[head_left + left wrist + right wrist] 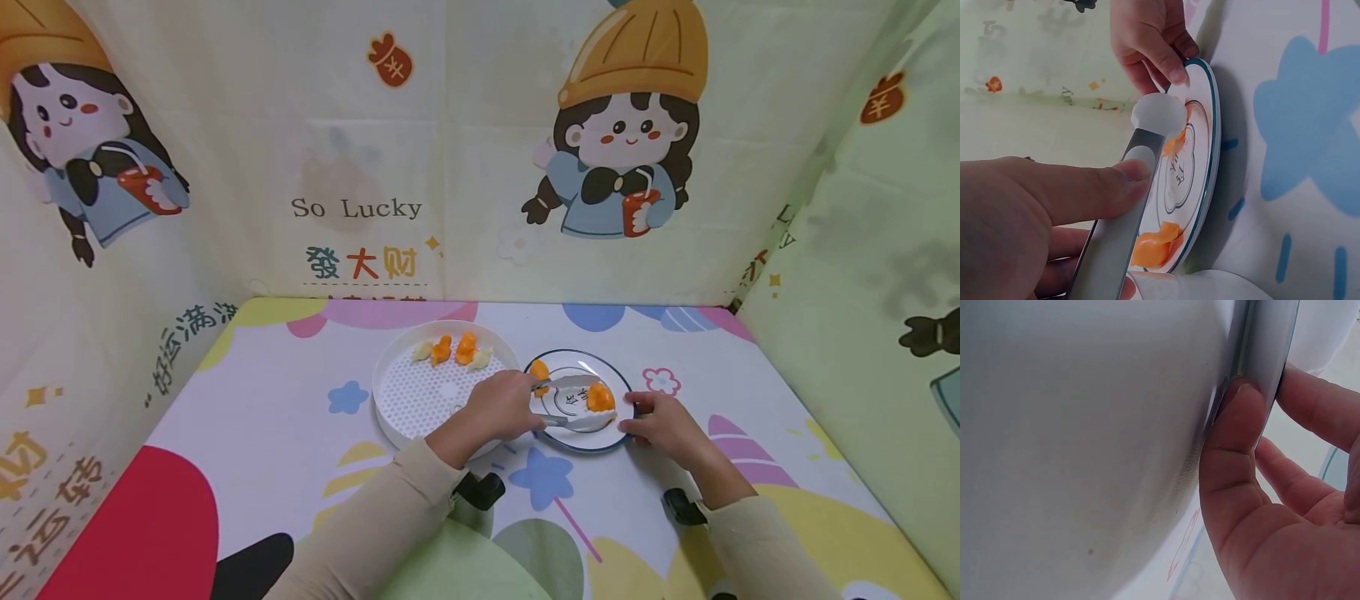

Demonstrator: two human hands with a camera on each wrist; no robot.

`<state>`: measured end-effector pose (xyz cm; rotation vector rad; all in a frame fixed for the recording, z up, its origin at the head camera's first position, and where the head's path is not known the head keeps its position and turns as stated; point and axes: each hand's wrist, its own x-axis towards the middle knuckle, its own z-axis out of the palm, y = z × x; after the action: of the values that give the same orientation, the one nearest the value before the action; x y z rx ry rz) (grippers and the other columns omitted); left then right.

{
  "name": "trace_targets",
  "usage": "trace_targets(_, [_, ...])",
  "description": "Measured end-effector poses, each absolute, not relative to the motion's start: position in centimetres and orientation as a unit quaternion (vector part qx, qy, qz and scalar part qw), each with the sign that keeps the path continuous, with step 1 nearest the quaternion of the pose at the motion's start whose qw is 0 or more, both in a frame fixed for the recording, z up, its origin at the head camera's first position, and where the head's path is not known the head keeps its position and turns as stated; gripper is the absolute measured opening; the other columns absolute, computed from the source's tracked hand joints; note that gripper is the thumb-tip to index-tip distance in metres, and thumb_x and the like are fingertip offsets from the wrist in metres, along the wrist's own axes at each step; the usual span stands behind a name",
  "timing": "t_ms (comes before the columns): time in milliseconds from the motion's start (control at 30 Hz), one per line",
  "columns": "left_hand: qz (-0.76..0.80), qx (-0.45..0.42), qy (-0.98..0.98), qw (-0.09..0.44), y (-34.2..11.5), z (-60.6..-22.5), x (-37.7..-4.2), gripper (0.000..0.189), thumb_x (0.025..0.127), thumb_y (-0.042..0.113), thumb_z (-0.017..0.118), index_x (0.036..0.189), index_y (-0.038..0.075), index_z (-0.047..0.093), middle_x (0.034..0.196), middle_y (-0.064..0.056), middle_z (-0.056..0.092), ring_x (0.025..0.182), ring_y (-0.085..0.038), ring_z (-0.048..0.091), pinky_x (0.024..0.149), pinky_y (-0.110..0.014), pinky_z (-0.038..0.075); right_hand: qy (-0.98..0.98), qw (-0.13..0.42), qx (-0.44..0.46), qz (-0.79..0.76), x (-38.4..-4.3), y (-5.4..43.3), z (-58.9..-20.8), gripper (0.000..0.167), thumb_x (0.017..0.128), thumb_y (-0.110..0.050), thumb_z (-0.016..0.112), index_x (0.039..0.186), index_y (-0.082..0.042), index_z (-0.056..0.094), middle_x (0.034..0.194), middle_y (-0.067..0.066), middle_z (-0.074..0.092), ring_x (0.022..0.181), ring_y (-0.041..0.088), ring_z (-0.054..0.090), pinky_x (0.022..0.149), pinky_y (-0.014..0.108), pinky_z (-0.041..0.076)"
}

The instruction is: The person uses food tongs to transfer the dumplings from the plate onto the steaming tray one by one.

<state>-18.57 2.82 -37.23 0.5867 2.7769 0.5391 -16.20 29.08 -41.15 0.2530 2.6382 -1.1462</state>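
Note:
My left hand (506,404) grips a pair of metal tongs (1113,231) with white tips, its thumb lying along one arm. In the head view the tongs reach over a white plate (558,360) with a dark blue rim, their tips on either side of an orange dumpling-shaped piece (600,397). A second orange piece (539,375) lies near the plate's left edge, partly behind the tongs. My right hand (667,423) pinches the plate's right rim between thumb and fingers; the right wrist view shows the thumb (1235,462) against the plate's pale surface.
A round white perforated tray (382,392) stands left of the plate, partly behind my left forearm. Along its far side sit orange pieces (466,348) and cream ones (481,358). The patterned tabletop (285,433) meets printed cloth walls (480,208) at the back and sides.

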Motion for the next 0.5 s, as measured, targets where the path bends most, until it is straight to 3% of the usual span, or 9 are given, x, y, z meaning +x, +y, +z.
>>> trace_targets(500, [0.203, 0.204, 0.95, 0.123, 2.39, -36.98, -18.93, 0.058, 0.082, 0.034, 0.083, 0.132, 0.012, 0.065, 0.103, 0.001, 0.064, 0.084, -0.015, 0.053, 0.068, -0.027, 0.047, 0.907, 0.126, 0.085, -0.392, -16.18, 29.01, -41.27, 0.056, 0.09, -0.01, 0.074, 0.138, 0.007, 0.051, 0.102, 0.015, 0.057, 0.079, 0.024, 0.054, 0.071, 0.031, 0.051])
